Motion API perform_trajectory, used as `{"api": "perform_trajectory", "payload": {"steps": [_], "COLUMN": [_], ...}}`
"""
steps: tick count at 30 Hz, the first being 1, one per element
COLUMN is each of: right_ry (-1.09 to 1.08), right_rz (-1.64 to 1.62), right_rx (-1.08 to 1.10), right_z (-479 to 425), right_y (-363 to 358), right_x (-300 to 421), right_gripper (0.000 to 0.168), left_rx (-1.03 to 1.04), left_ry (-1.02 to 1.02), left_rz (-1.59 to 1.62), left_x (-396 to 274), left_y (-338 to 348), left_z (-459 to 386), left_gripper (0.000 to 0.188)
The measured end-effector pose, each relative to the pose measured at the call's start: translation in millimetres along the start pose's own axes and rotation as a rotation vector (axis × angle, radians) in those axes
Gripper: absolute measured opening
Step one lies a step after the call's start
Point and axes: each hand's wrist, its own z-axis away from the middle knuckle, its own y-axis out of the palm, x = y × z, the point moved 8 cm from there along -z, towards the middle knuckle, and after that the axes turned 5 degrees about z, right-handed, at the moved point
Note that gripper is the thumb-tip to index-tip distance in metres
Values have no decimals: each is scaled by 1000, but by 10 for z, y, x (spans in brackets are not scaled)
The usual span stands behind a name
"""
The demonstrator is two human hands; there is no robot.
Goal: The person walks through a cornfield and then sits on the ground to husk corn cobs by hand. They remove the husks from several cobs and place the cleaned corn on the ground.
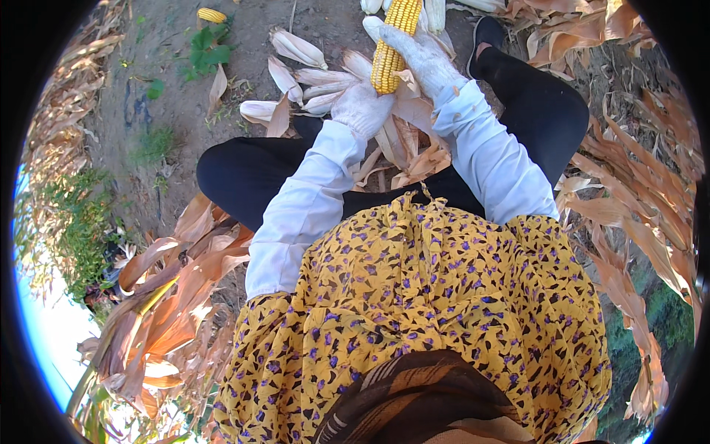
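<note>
Between my two white-gloved hands is a bare yellow ear of corn, tilted, its lower end by my left hand. My right hand is wrapped on its right side, with the thumb laid across the kernels. My left hand is at the ear's lower end and against pale, dry husks; its fingers are partly hidden, so I cannot tell how firmly it grips. Loose dry husks hang and lie below my hands, between my legs. Several ears in pale husks lie on the soil to the left and beyond my hands.
Another bare yellow ear lies on the soil at the upper left, near a green leafy plant. Dry corn stalks and leaves stand close at my left side. More dry leaves are at my right, beyond my bent leg.
</note>
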Motion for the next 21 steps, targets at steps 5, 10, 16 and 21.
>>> {"api": "perform_trajectory", "payload": {"steps": [5,10,16,21], "right_ry": [-39,282,411,279], "right_rz": [160,10,-472,-664], "right_rx": [51,102,11,-142], "right_z": [-125,71,170,3], "right_y": [5,6,11,-221], "right_x": [-20,38,139,93], "right_gripper": [68,68,58,59], "left_rx": [59,203,173,395], "left_ry": [88,313,504,444], "left_rz": [-249,-490,-555,-215], "left_x": [-145,-216,-115,-429], "left_y": [-32,233,510,730], "left_z": [45,82,46,177], "left_gripper": [40,34,31,71]}}
